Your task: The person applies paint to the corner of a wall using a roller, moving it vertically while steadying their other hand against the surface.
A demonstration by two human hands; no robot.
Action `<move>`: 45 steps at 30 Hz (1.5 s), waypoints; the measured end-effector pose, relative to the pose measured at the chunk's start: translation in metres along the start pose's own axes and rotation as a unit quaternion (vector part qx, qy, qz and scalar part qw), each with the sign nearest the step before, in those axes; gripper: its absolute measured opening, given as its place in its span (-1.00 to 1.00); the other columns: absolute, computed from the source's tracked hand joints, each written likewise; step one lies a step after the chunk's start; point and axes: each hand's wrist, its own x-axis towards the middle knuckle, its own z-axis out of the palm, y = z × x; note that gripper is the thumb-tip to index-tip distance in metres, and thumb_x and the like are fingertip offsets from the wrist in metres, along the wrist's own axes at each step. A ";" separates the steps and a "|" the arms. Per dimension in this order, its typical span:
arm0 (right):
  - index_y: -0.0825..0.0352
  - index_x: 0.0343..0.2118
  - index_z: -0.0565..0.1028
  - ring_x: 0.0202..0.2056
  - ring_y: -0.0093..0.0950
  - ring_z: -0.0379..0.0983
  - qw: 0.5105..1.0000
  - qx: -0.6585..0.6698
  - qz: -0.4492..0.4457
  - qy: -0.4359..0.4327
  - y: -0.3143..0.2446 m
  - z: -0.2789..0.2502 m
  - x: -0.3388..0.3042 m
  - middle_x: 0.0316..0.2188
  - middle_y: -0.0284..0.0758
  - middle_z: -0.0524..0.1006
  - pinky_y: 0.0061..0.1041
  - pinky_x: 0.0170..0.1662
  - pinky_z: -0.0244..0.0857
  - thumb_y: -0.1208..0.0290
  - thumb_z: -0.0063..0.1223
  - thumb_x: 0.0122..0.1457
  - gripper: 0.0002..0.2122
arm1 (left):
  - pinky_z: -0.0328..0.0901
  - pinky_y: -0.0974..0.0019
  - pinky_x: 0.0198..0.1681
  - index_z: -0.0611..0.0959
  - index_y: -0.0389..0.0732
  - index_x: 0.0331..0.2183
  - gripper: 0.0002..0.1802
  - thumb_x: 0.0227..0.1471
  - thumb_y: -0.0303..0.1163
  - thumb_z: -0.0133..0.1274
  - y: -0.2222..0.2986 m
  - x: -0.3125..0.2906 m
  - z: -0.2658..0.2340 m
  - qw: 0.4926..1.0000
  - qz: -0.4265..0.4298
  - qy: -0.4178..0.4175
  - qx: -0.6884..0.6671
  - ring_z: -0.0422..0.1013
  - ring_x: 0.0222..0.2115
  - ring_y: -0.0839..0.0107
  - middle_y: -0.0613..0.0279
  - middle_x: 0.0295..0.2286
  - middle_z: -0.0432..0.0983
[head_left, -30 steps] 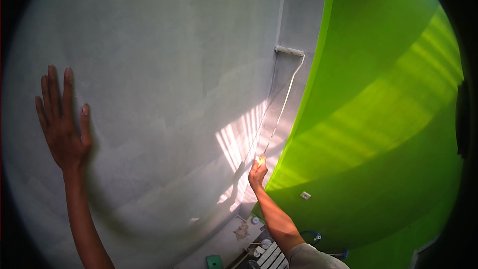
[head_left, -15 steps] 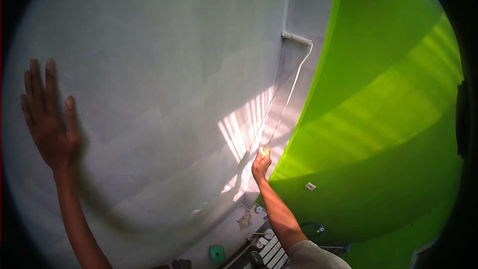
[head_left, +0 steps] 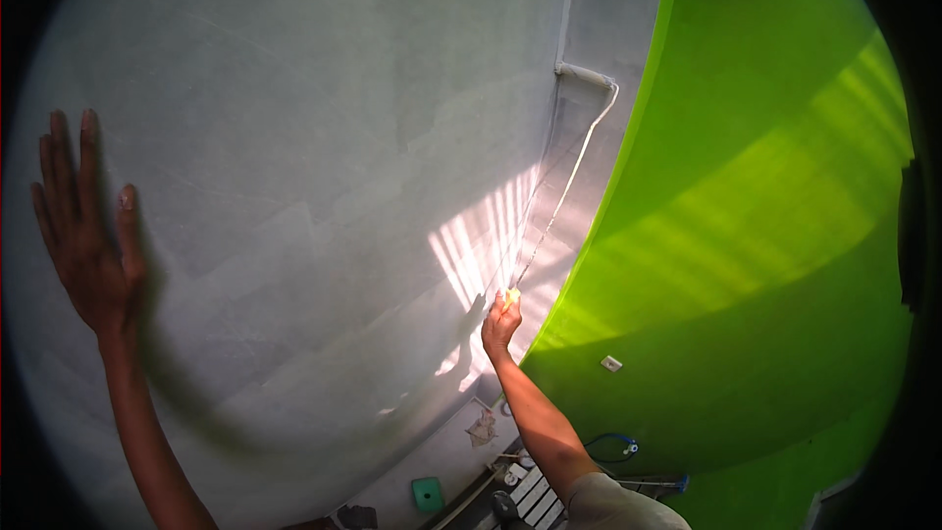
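Note:
A paint roller (head_left: 559, 206) with a long thin white frame is gripped at its yellow handle by my right hand (head_left: 501, 322), whose fingers wrap round it. Its narrow white roller sleeve lies against the grey strip of wall (head_left: 608, 15) in the corner, one end at the edge of the large pale grey wall (head_left: 294, 137). On the far left my left hand (head_left: 90, 231) is held flat with fingers stretched and spread, next to or against that grey wall. Nothing is in it.
A bright green wall (head_left: 765, 167) adjoins the grey strip on the right, with a white socket plate (head_left: 611, 363) low on it. Far below are a green stool (head_left: 428, 494), a white slatted surface (head_left: 535, 501) and a blue hose (head_left: 616, 449). Barred sunlight crosses the corner.
My right hand and the roller handle have shifted slightly left, while the sleeve has stayed in about the same place. My left hand sits slightly further left and higher in view.

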 end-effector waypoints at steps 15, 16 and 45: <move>0.54 -0.09 0.48 -0.27 -0.37 0.51 0.999 -0.024 -0.030 -0.009 -0.064 0.000 0.092 -0.30 -0.13 0.59 -0.38 -0.14 0.37 0.38 0.01 0.43 -0.75 | -0.20 -0.12 0.49 0.23 0.27 0.40 -0.37 0.35 -0.05 -0.19 0.007 0.002 -0.002 0.999 -0.030 -0.014 -0.011 -0.09 0.46 0.33 0.45 0.43 0.03; 0.57 -0.05 0.45 -0.13 -0.27 0.60 0.999 -0.043 -0.013 -0.023 -0.060 -0.008 0.088 -0.17 -0.02 0.64 -0.35 -0.02 0.40 0.40 0.03 0.42 -0.73 | -0.20 -0.12 0.49 0.23 0.27 0.40 -0.37 0.35 -0.05 -0.19 0.008 0.002 0.000 0.999 -0.030 -0.013 -0.013 -0.09 0.46 0.33 0.45 0.43 0.03; 0.42 -0.22 0.47 -0.53 -0.66 0.21 0.998 0.033 -0.045 -0.018 -0.040 -0.016 0.038 -0.55 -0.48 0.35 -0.53 -0.43 0.16 0.40 -0.02 0.43 -0.83 | -0.23 -0.11 0.49 0.24 0.20 0.41 -0.36 0.36 -0.06 -0.18 0.006 -0.001 0.003 0.999 -0.022 -0.014 -0.031 -0.10 0.46 0.28 0.37 0.43 0.02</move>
